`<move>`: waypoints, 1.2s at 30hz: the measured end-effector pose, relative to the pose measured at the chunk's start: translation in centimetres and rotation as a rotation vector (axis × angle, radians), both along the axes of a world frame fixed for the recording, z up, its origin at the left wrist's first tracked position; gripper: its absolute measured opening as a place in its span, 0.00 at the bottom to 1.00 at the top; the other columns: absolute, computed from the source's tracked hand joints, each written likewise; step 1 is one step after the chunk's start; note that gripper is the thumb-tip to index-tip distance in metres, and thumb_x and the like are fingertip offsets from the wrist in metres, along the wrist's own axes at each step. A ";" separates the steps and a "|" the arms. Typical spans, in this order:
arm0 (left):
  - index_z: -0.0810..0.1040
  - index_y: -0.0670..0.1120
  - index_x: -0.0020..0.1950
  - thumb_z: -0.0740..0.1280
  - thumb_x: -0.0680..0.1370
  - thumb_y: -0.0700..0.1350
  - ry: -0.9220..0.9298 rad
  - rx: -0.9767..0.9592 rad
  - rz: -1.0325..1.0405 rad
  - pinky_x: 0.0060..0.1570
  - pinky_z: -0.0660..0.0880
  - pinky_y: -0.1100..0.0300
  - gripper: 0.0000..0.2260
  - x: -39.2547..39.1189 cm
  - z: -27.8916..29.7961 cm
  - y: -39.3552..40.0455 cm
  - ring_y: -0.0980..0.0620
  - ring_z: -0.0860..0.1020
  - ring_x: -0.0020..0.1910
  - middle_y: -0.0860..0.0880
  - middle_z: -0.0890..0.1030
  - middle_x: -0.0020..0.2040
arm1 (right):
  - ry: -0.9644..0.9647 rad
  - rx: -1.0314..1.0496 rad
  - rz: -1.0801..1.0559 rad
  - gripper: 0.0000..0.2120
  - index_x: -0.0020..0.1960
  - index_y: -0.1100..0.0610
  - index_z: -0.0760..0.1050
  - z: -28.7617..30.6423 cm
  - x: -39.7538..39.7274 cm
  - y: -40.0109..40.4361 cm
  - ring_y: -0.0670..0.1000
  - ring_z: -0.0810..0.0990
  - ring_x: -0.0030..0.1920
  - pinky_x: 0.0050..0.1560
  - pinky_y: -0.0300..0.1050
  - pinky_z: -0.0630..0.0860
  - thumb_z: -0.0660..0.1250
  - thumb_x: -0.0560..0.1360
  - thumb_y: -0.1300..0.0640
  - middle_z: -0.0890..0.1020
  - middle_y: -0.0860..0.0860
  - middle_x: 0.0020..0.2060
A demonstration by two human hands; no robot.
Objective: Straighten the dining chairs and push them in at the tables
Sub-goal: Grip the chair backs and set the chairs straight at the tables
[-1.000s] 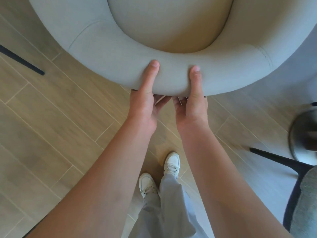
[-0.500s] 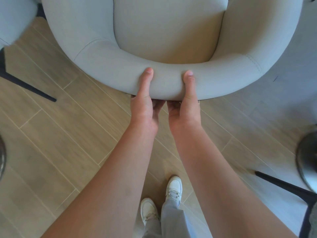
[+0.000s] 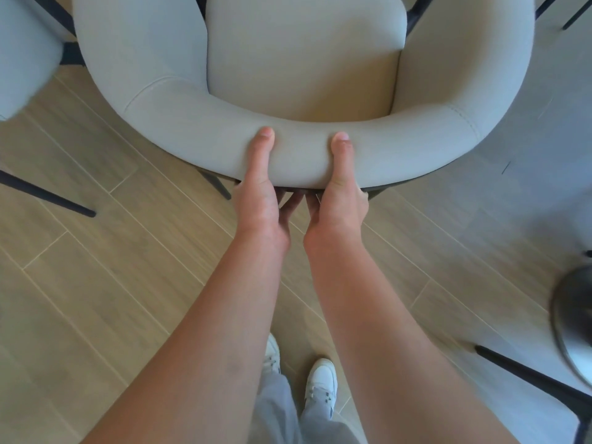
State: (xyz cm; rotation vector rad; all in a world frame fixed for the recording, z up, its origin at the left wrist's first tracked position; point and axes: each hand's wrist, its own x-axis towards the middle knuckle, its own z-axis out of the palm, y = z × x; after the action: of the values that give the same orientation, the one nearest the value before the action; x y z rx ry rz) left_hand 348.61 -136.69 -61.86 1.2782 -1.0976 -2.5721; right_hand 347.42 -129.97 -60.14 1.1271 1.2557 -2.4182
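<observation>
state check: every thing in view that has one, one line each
Pale grey curved upholstered dining chair: upright, seat bare, gripped at the back rim by both hands.
Left hand: thumb on top of the backrest, fingers curled under its edge.
Right hand: same grip, beside the left.
Second grey upholstered chair: upright, at left, untouched.

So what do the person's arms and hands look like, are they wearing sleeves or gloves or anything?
No sleeves and no gloves. Both forearms are bare right down to the left hand and the right hand. No watch, bracelet or ring shows on what can be seen. The thumbnails are short and plain. Lower down, the person wears light grey trousers and white lace-up sneakers.
</observation>
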 end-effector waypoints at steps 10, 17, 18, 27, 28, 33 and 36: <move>0.80 0.49 0.62 0.77 0.70 0.57 -0.010 0.037 0.009 0.56 0.82 0.48 0.24 -4.4 1.7 -0.9 0.49 0.86 0.52 0.49 0.87 0.54 | -0.008 0.034 -0.060 0.21 0.54 0.54 0.77 1.6 -4.2 -1.7 0.49 0.87 0.47 0.53 0.51 0.83 0.80 0.66 0.48 0.87 0.48 0.48; 0.81 0.48 0.61 0.78 0.69 0.58 -0.037 0.040 0.011 0.56 0.82 0.49 0.25 -7.2 2.2 -1.5 0.48 0.86 0.51 0.49 0.87 0.52 | -0.002 0.042 -0.091 0.20 0.53 0.56 0.81 2.0 -7.0 -2.6 0.50 0.87 0.47 0.54 0.53 0.83 0.80 0.66 0.49 0.87 0.49 0.46; 0.81 0.48 0.61 0.78 0.69 0.58 -0.041 0.038 0.013 0.56 0.82 0.49 0.24 -7.5 2.3 -1.5 0.48 0.86 0.51 0.49 0.87 0.52 | -0.002 0.041 -0.086 0.20 0.54 0.56 0.82 2.1 -7.4 -2.6 0.50 0.87 0.47 0.54 0.53 0.83 0.79 0.66 0.49 0.88 0.49 0.46; 0.81 0.48 0.57 0.79 0.68 0.57 -0.078 0.033 0.056 0.50 0.84 0.46 0.23 -11.2 3.1 -1.8 0.48 0.87 0.48 0.48 0.87 0.50 | -0.079 0.028 -0.063 0.19 0.51 0.56 0.79 3.6 -10.7 -3.0 0.47 0.86 0.38 0.37 0.40 0.82 0.79 0.67 0.48 0.86 0.47 0.43; 0.81 0.48 0.57 0.79 0.68 0.57 -0.081 0.032 0.058 0.50 0.84 0.46 0.23 -11.7 3.2 -1.8 0.48 0.87 0.48 0.48 0.87 0.50 | -0.084 0.026 -0.060 0.20 0.52 0.56 0.80 3.7 -11.2 -3.1 0.46 0.86 0.37 0.36 0.39 0.82 0.79 0.66 0.48 0.86 0.47 0.43; 0.80 0.48 0.57 0.79 0.67 0.57 -0.106 0.028 0.078 0.47 0.84 0.48 0.24 -13.9 3.6 -2.1 0.48 0.87 0.48 0.48 0.87 0.50 | -0.092 0.020 -0.068 0.17 0.49 0.55 0.80 4.0 -13.4 -3.4 0.46 0.86 0.37 0.34 0.37 0.79 0.79 0.66 0.48 0.86 0.46 0.41; 0.80 0.48 0.58 0.79 0.67 0.57 -0.102 0.038 0.077 0.47 0.84 0.48 0.25 -15.3 3.7 -2.3 0.47 0.87 0.47 0.48 0.87 0.50 | -0.099 0.018 -0.070 0.17 0.49 0.55 0.80 4.1 -14.7 -3.6 0.45 0.86 0.36 0.33 0.37 0.79 0.80 0.66 0.48 0.86 0.45 0.41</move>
State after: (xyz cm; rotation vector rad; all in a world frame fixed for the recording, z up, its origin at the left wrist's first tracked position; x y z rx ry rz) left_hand 333.31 -139.00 -58.12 1.4451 -0.9984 -2.5089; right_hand 332.73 -133.53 -56.05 1.2989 1.2305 -2.3721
